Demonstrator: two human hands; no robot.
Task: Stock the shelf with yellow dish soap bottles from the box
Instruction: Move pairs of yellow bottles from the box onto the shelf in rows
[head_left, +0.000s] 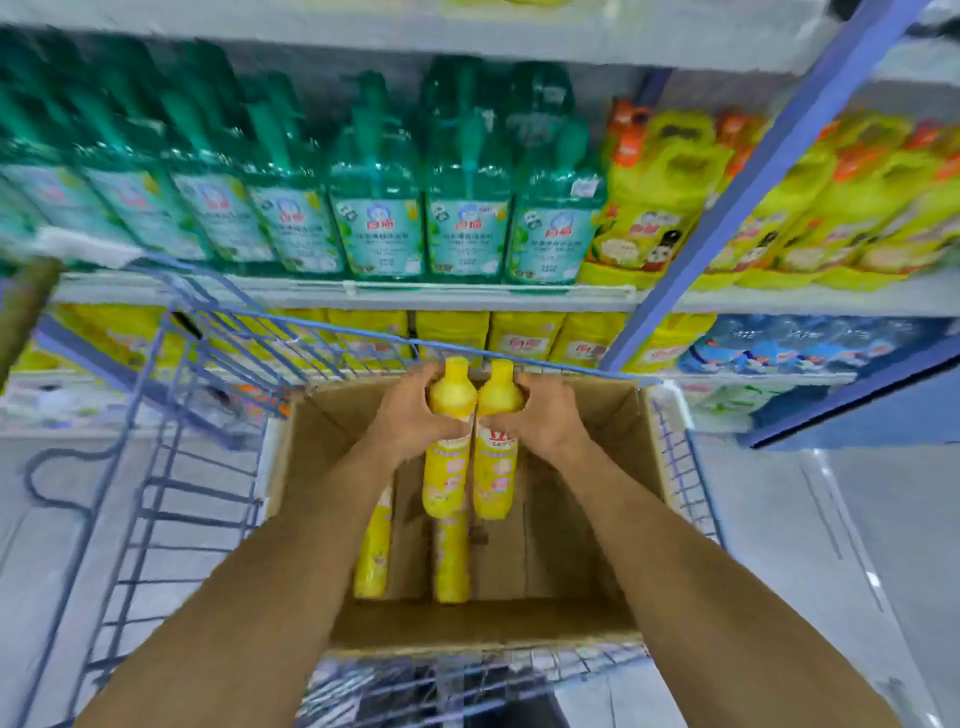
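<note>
— Two lifted: our left grip (415, 415) clasps the left bottle (448, 467) and our right grip (543, 418) clasps the right bottle (496, 473), above the box's (618, 415) far edge.
— We could clip the cart rail (363, 332) on the way to the shelf (311, 299); they'd slip.

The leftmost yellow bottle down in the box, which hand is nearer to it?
Left. The left hand, gripping a lifted bottle, is just above the leftmost bottle; the right hand, gripping another bottle, is farther right.

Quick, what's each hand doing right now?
Left hand: holding the left bottle.
Right hand: holding the right bottle.
</note>
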